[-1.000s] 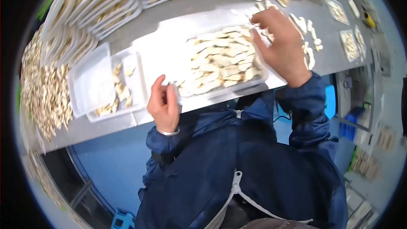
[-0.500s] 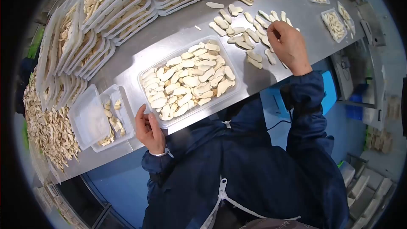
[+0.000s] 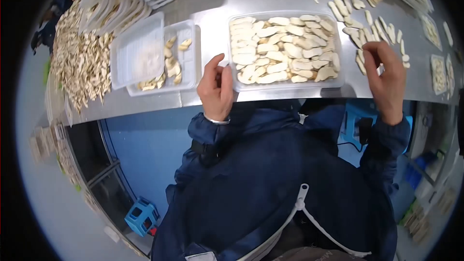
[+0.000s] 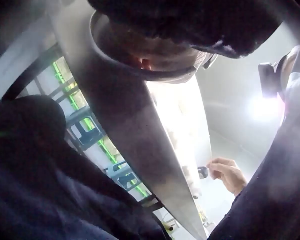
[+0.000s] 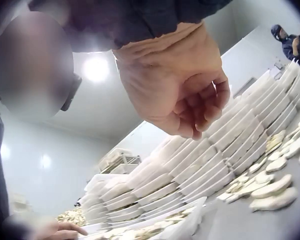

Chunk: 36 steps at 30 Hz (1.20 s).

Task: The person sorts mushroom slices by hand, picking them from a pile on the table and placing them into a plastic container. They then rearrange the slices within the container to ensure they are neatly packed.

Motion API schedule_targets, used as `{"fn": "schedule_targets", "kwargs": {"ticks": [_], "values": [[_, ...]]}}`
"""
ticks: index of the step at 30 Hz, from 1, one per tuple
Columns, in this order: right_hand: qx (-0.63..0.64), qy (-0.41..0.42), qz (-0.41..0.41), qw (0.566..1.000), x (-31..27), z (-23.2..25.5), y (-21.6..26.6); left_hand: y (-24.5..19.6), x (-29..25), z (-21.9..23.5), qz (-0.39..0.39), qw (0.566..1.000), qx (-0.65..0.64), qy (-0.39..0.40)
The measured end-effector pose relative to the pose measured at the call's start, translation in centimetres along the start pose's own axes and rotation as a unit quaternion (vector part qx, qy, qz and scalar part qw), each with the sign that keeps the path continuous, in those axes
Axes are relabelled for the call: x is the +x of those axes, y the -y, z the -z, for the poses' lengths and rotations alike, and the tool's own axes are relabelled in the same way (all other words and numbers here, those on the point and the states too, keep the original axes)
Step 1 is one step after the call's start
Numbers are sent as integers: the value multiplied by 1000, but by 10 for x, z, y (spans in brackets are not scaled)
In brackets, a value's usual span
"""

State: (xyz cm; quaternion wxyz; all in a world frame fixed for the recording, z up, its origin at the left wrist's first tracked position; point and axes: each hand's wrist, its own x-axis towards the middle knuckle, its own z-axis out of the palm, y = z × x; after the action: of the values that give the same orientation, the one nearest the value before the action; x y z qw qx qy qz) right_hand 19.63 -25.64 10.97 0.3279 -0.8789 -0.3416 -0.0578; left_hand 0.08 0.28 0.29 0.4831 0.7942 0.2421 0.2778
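Note:
Pale mushroom-like slices (image 3: 302,50) lie in overlapping rows in a clear shallow tray (image 3: 290,87). At the tray's left front corner is the left hand (image 3: 216,92), fingers apart and slightly bent; whether it touches the wall cannot be told. The right hand (image 3: 388,77) hovers by the loose slices (image 3: 357,36) right of the tray, thumb and forefinger curved with a gap between. In the right wrist view the right hand (image 5: 175,85) has loosely curled fingers and no slice shows in it. The left wrist view shows the right hand (image 4: 229,175) small and far off.
Two overlapping trays (image 3: 191,77), one holding a few pieces, lie left of the hands. Beyond is a large heap of slices (image 3: 82,58). Stacked filled trays (image 5: 190,165) line the table's back. Small filled trays (image 3: 439,75) are at far right. Another person (image 5: 290,42) stands in the background.
The head view has turned, so the table appears shifted and more level. The right hand still hovers by the loose slices, its thumb and forefinger wider apart. The left hand remains at the tray corner.

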Motion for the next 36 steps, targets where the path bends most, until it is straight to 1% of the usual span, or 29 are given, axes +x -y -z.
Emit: {"fn": "schedule_targets", "kwargs": {"ticks": [1, 2, 3, 4, 5, 6, 7, 8, 10, 12, 13, 14, 15, 17, 19, 20, 21, 22, 24, 25, 28, 30, 33, 34, 36], "values": [[10, 10, 28, 1000, -4, -3, 12, -1, 0, 1, -6, 1000, 4, 0], [29, 34, 39, 998, -7, -8, 27, -2, 0, 2, -12, 1000, 6, 1], [42, 66, 73, 994, -13, -13, 36, -1, 1, 3, -19, 1000, 8, 3], [72, 103, 89, 988, -18, -17, 47, 1, 1, 3, -13, 1000, -6, 0], [73, 125, 143, 979, -22, -26, 53, 2, 1, 4, -6, 1000, -20, -1], [123, 151, 170, 966, -27, -34, 62, 3, 1, 5, -1, 999, -35, -2], [126, 186, 204, 953, -32, -41, 71, 2, 0, 7, -4, 999, -41, -7], [171, 253, 196, 932, -35, -49, 76, -1, 0, 11, -15, 999, -40, -16], [222, 324, 182, 902, -43, -74, 84, -13, 1, 19, -36, 998, -38, -34], [291, 351, 152, 877, -46, -91, 94, -28, 5, 27, -38, 995, -70, -52], [332, 402, 117, 845, -44, -98, 98, -39, 7, 30, -36, 993, -96, -63], [368, 412, 107, 827, -44, -104, 105, -50, 9, 32, -34, 989, -121, -74], [403, 422, 97, 807, -43, -109, 112, -60, 11, 34, -29, 987, -144, -66], [454, 448, 83, 766, -42, -118, 120, -72, 10, 31, -56, 986, -148, -49], [444, 479, 83, 752, -37, -118, 125, -79, 8, 26, -78, 986, -142, -31], [439, 494, 82, 746, -36, -117, 127, -84, 5, 23, -58, 989, -135, -22], [489, 468, 91, 730, -41, -123, 127, -84, 3, 21, -82, 990, -117, -10], [493, 466, 92, 728, -43, -123, 126, -83, 2, 18, -106, 989, -99, 2], [503, 461, 94, 725, -45, -121, 127, -91, 2, 15, -112, 991, -71, 20], [494, 481, 87, 719, -42, -118, 126, -94, 2, 14, -114, 991, -67, 28], [538, 409, 57, 735, -45, -111, 131, -96, 3, 13, -128, 989, -61, 30], [527, 419, 70, 736, -44, -111, 130, -97, 3, 13, -129, 990, -54, 28], [512, 416, 95, 745, -45, -113, 126, -94, 3, 11, -78, 984, -157, 26], [506, 413, 104, 750, -44, -114, 125, -96, 5, 13, -50, 978, -201, 30], [512, 448, 50, 731, -40, -112, 124, -104, 8, 20, 8, 957, -288, 35]]}}
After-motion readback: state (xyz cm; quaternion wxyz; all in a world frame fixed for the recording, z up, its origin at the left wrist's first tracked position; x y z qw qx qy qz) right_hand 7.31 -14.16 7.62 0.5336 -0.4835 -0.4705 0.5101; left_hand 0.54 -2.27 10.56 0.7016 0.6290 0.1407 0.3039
